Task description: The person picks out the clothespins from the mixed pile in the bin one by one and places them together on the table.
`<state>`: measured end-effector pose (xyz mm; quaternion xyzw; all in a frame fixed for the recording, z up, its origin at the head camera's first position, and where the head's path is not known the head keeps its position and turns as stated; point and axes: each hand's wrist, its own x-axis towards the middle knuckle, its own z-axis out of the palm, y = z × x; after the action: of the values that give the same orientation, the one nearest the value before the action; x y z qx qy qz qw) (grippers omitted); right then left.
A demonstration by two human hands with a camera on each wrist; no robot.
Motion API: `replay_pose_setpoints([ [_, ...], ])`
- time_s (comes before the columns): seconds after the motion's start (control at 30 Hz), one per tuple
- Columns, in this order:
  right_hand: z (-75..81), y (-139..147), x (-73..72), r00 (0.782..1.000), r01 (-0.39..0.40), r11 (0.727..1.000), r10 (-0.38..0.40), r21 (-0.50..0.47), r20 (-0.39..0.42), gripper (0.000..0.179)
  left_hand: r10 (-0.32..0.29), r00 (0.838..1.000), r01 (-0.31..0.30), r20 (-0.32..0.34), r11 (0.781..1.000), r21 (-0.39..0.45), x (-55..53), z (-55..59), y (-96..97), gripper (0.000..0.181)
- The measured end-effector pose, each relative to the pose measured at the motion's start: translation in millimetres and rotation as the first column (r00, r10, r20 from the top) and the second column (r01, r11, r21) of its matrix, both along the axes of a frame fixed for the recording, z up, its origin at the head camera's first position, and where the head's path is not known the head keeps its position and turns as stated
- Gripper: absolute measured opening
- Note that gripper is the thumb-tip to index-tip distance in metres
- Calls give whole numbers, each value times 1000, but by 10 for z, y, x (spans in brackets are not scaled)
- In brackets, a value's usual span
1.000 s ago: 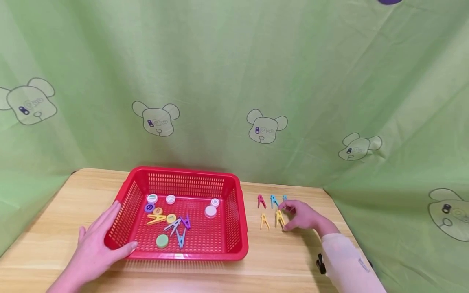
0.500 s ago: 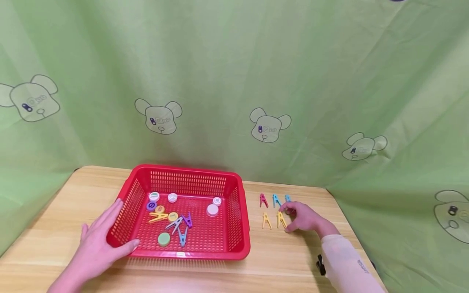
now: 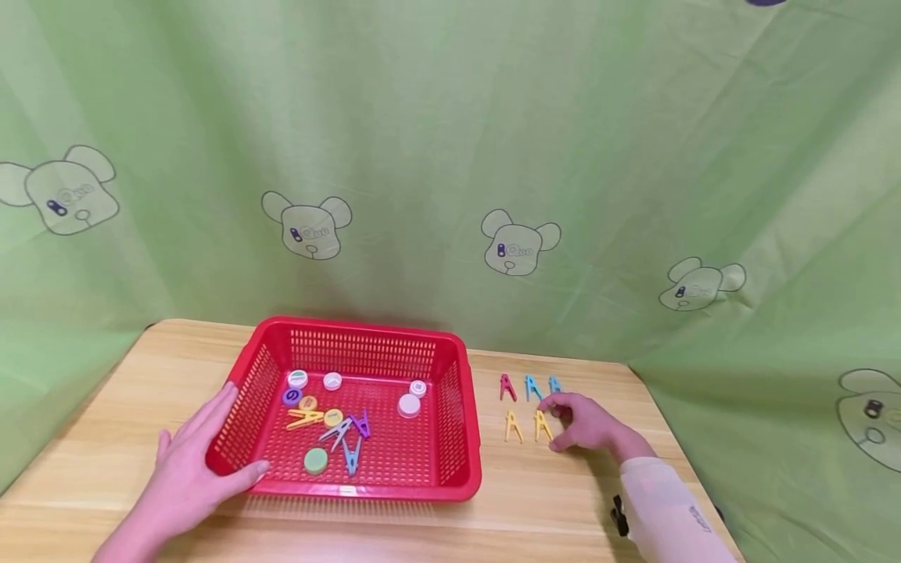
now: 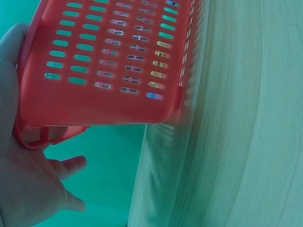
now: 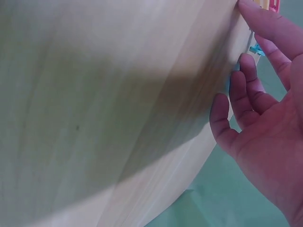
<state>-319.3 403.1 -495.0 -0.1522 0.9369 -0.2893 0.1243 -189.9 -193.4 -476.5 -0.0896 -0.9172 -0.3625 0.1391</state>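
My left hand (image 3: 186, 469) lies against the front left corner of a red plastic basket (image 3: 352, 491), its fingers straight along the left side and its thumb at the front rim. In the left wrist view, that hand (image 4: 28, 184) is beside the rim. Right of the basket, my right hand (image 3: 586, 422) pinches a yellow clothespin (image 3: 541, 424) lying on the table, index finger at its top, thumb by its lower end. Another yellow clothespin (image 3: 513, 426) lies left of it. Behind are a red clothespin (image 3: 507, 387) and two blue ones, one blue clothespin (image 3: 533, 388) in the middle.
Inside the basket lie several bottle caps, among them a green cap (image 3: 315, 460) and a pink cap (image 3: 409, 405), with yellow, grey, purple and blue clothespins. The wooden table (image 3: 535, 508) ends at a green curtain (image 3: 422, 156) behind and on both sides.
The head view has shifted slightly. My right hand stays around the yellow clothespin, with only a small movement of its fingers. The left hand keeps its place at the basket.
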Motion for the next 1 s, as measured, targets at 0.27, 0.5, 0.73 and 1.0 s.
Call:
replay_pose_setpoints([
  [0.27,-14,-17,-31,1000,-11,1000,11,-15,-10,56,8,1000,-9,-2,1000,0,18,-28,-28,112],
  [0.5,34,-6,11,1000,-4,1000,4,1,-11,59,1,1000,-1,6,1000,-5,-8,-22,-4,111],
  [0.73,182,-60,23,999,20,999,-19,30,-39,65,3,1000,-3,6,1000,7,-10,-5,10,111],
  [1.0,371,-155,-34,996,-28,999,26,-16,-80,71,5,1000,-5,11,1000,16,-8,4,9,111],
])
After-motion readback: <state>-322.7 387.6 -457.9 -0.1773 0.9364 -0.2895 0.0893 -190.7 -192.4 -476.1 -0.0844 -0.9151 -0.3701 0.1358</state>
